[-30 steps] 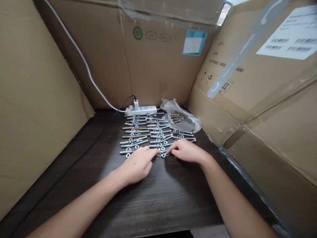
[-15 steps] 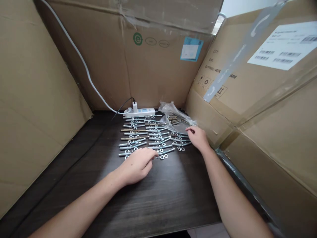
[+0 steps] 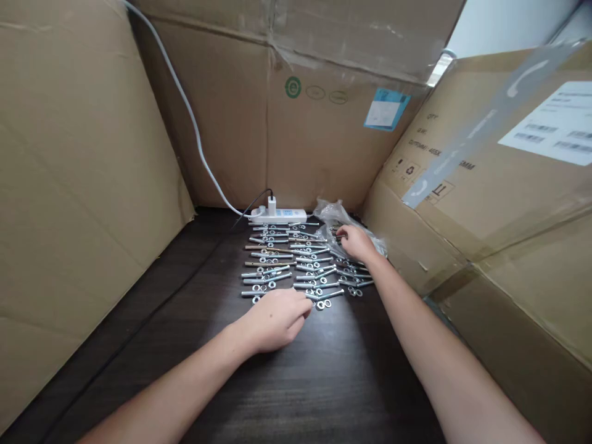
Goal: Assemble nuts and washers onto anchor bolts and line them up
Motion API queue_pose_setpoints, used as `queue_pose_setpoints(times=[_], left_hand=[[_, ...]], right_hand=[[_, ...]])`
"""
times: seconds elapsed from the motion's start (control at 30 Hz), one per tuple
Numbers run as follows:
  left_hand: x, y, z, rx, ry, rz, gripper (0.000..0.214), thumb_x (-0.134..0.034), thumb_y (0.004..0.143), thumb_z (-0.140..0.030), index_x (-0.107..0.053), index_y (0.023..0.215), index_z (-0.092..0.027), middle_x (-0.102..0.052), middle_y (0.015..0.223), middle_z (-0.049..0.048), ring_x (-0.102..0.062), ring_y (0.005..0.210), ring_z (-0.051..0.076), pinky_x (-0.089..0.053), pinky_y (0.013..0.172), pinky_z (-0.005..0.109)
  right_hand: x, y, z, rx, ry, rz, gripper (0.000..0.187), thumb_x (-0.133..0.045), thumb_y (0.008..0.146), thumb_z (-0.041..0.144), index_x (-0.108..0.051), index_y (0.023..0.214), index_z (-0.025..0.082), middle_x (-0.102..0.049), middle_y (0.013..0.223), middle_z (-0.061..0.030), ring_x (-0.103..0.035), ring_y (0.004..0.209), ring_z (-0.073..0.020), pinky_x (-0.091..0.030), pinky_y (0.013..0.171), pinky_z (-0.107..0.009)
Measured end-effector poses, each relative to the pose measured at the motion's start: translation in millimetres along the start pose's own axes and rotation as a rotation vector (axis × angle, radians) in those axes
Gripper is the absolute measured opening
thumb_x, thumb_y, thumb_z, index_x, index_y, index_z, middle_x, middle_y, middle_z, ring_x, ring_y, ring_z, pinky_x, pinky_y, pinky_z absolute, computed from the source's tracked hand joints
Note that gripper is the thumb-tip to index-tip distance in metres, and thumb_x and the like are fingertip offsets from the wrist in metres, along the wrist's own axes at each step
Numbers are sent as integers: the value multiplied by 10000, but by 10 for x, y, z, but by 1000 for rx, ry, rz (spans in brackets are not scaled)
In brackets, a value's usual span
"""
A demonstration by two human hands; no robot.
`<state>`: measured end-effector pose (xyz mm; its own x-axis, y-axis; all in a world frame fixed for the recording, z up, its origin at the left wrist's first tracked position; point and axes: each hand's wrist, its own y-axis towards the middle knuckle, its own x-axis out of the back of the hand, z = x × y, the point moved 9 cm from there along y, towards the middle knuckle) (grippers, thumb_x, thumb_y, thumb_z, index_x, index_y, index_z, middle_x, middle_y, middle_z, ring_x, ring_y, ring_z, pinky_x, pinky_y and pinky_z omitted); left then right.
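Observation:
My left hand (image 3: 277, 317) is curled at the front of the rows, its fingers bent down and their tips hidden; whatever it may hold cannot be made out. Beside it lie silver sleeve anchor bolts (image 3: 266, 280) with loose nuts (image 3: 320, 306) and washers (image 3: 328, 303), set out in rows on the dark table (image 3: 314, 382). Farther right, my right hand (image 3: 357, 242) is over the opening of a clear plastic bag (image 3: 332, 211), thumb and forefinger slightly apart. The brass-coloured pieces there are mostly covered by that hand.
A white power strip (image 3: 289, 216) with a plugged-in charger (image 3: 272, 205) stands behind the rows. Its white cable (image 3: 197, 132) climbs the back carton (image 3: 222, 92). Large cartons wall in the left (image 3: 87, 185) and right (image 3: 499, 228). A dark cable (image 3: 161, 302) crosses the table's left side.
My right hand has moved from the right-hand bolts up and inward over the bag's brass-coloured pieces. My left hand stays by the front row. The whole view has shifted slightly.

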<state>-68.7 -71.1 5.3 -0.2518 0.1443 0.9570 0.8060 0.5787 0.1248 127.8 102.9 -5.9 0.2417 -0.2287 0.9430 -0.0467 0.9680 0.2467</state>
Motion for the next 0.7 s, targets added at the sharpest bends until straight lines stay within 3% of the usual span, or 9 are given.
queue_pose_setpoints(times=[0.13, 0.33, 0.57, 0.7], left_hand=[[31, -11, -6, -12, 8, -24, 106, -451, 831, -131, -513, 767, -188, -599, 803, -4, -548, 740, 160, -407, 656, 273], [20, -17, 1, -24, -1, -35, 106, -447, 824, -124, -512, 771, -190, -607, 803, -3, -555, 747, 163, -400, 657, 265], [8, -17, 17, -19, -27, -50, 126, -437, 833, -132, -538, 789, -194, -622, 810, 2, -573, 760, 169, -414, 674, 267], [24, -21, 30, -11, -43, -55, 135, -443, 819, -120, -553, 789, -194, -627, 812, 4, -583, 764, 168, -427, 675, 268]], right_hand=[[-108, 45, -11, -4, -63, 28, 283, -551, 739, 134, -660, 996, 182, -646, 1040, -79, -558, 970, -201, -397, 845, -271], [-82, -16, -44, 29, -103, 6, 206, -547, 744, 173, -650, 922, 179, -649, 967, -82, -551, 918, -210, -391, 810, -293], [21, -152, -5, 103, -79, -81, 195, -534, 738, 155, -618, 910, 193, -652, 899, -52, -550, 871, -200, -387, 759, -283], [214, -256, 40, 113, -49, -183, 178, -522, 744, 174, -599, 904, 188, -643, 893, -59, -548, 882, -221, -386, 779, -314]])
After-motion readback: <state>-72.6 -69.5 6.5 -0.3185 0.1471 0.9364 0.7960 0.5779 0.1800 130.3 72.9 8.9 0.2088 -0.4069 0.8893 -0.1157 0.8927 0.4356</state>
